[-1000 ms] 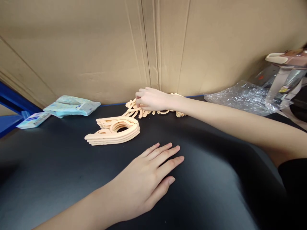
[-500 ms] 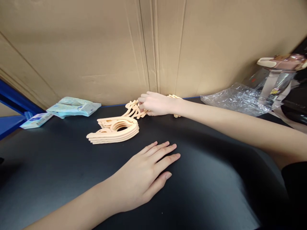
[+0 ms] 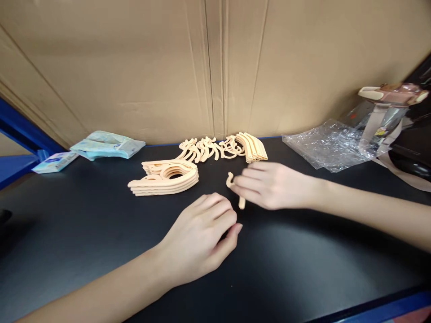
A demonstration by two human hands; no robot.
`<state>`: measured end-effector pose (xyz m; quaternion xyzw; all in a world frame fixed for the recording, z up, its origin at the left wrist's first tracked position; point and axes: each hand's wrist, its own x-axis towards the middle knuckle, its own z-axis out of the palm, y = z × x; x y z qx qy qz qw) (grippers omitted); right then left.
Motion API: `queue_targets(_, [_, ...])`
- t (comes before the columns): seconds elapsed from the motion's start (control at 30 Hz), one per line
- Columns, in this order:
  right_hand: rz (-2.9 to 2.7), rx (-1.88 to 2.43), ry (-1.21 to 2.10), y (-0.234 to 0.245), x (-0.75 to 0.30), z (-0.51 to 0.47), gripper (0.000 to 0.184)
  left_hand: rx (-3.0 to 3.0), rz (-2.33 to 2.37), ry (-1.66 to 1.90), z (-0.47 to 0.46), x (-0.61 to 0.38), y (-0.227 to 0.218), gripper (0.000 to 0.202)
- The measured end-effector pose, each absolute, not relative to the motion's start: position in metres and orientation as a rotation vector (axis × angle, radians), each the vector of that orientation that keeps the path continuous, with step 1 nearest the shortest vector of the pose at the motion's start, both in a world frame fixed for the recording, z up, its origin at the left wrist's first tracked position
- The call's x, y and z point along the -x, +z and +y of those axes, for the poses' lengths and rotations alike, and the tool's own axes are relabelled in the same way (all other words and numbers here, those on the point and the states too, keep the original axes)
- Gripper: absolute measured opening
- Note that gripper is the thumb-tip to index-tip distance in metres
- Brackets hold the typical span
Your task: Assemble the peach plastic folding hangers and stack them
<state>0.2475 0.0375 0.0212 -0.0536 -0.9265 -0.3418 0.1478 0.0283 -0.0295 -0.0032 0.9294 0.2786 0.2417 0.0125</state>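
Note:
My right hand (image 3: 262, 186) is closed on a beige plastic hanger hook (image 3: 241, 202), whose curved tip and straight end show beyond the fingers, just above the black table. My left hand (image 3: 205, 235) rests on the table with its fingers curled inward and thumb close to them; its palm side is hidden, and nothing shows in it. Beyond the left hand lies a neat stack of folded beige hanger bodies (image 3: 164, 188). Behind it, a row of loose hooks (image 3: 204, 149) lies by the cardboard, and a stack of curved hanger arms (image 3: 252, 147) is at its right end.
At the back left are a blue tissue pack (image 3: 107, 146) and a smaller packet (image 3: 55, 162). A crumpled clear plastic bag (image 3: 328, 143) lies at the right beside a strapped drinking bottle (image 3: 387, 112). Cardboard (image 3: 134, 67) stands along the back of the black table (image 3: 84, 233).
My right hand has come back from the row of hooks towards my left hand, bringing one hook. My left hand's fingers, spread flat before, are now curled.

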Motion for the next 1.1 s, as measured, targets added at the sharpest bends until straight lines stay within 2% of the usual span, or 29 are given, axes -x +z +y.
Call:
queue_targets(0.1, [-2.692,0.225,-0.732,0.009,-0.261,-0.003,0.028,-2.826,0.986,0.834,-0.029,-0.028,-0.003,0.024])
queue_targets(0.2, [-2.692,0.258,-0.518,0.003,-0.266,-0.029,0.033,-2.738,0.979,0.78,-0.027,-0.026,-0.003,0.01])
queue_targets(0.33, [-2.724,0.264,-0.456,0.004,-0.266,-0.04,0.031,-2.789,0.817,0.539,-0.026,-0.025,-0.005,0.034])
queue_targets(0.43, [-2.817,0.229,-0.431,0.015,-0.263,-0.034,0.025,-2.811,0.807,0.454,-0.025,-0.025,-0.006,0.035])
queue_targets(0.53, [-2.835,0.251,-0.171,0.032,-0.259,-0.017,0.031,-2.826,0.798,0.466,-0.024,-0.026,-0.006,0.032])
queue_targets(0.7, [-2.619,0.594,-0.364,0.052,-0.246,0.05,0.033,-2.838,0.82,0.431,-0.023,-0.026,-0.007,0.038])
queue_targets(0.83, [-2.644,0.754,-0.478,0.042,-0.227,0.112,0.031,-2.836,0.823,0.419,-0.024,-0.025,-0.009,0.039])
queue_targets(1.1, [-2.739,0.795,-0.328,0.013,-0.194,0.15,0.04,-2.829,0.817,0.398,-0.025,-0.025,-0.006,0.039])
